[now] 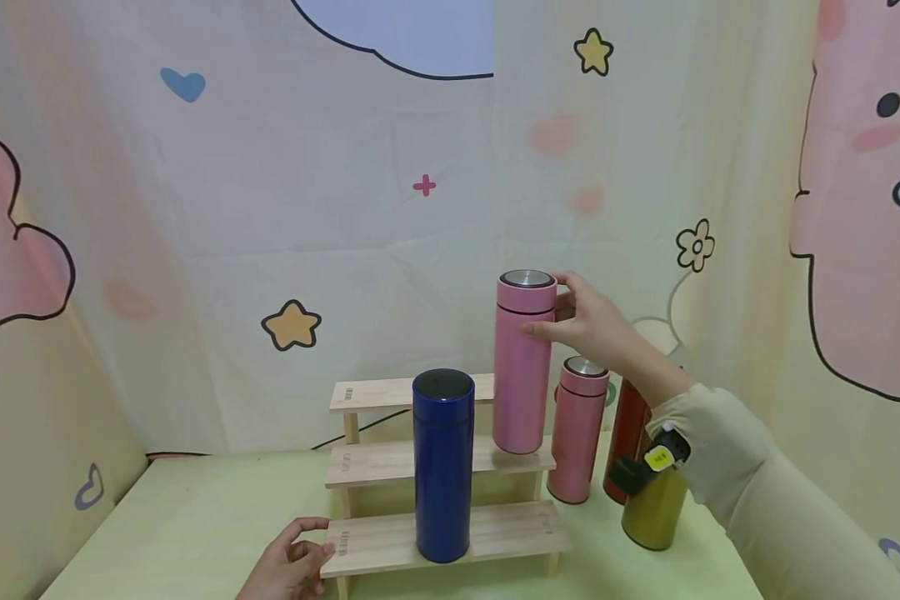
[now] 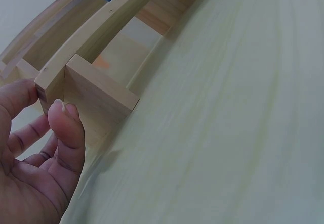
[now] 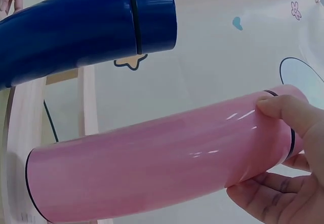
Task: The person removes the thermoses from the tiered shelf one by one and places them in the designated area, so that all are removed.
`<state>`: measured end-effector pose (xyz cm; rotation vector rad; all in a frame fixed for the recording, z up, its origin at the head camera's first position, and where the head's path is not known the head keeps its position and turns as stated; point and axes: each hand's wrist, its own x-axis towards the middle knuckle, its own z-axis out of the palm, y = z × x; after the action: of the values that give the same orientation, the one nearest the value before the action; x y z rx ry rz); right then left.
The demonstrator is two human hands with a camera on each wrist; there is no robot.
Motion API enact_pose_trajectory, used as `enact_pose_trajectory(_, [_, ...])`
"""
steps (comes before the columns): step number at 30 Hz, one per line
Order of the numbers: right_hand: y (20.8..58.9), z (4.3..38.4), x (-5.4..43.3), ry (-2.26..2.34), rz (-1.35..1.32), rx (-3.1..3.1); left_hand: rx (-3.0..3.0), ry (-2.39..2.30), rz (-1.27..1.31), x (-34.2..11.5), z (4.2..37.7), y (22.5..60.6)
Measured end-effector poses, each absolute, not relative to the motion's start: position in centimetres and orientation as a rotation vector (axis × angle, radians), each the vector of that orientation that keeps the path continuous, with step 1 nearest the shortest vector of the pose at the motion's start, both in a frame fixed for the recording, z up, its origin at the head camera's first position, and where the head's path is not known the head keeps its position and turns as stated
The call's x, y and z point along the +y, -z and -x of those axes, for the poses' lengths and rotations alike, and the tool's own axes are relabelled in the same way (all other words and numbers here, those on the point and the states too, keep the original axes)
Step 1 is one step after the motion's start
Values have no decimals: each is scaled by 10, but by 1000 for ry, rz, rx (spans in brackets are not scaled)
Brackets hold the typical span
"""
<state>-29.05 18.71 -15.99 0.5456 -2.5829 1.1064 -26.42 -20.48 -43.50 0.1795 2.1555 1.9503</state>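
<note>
My right hand grips a pink thermos flask near its silver-topped lid, thumb on the near side. The flask stands upright, its base overlapping the right part of the middle step of a three-tier wooden display stand. In the right wrist view the fingers curl round the flask's upper end. A dark blue thermos flask stands on the lowest step. My left hand pinches the left end of that step; the left wrist view shows the thumb and forefinger at the board's corner.
On the green-covered table, right of the stand, are a second pink flask, a red flask and a yellow-gold flask, the last two partly behind my right forearm. A patterned curtain hangs behind.
</note>
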Motion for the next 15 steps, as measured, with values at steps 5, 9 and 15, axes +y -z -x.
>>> enact_pose_trajectory(5, [161, 285, 194, -1060, -511, -2604, 2154, -1950, -175, -205, 265, 436])
enact_pose_trajectory(9, [162, 280, 201, -1049, -480, -2603, 2146, -1953, -181, -205, 266, 437])
enact_pose_trajectory(15, [165, 276, 209, -1006, -448, -2604, 2146, -1956, -176, -205, 267, 438])
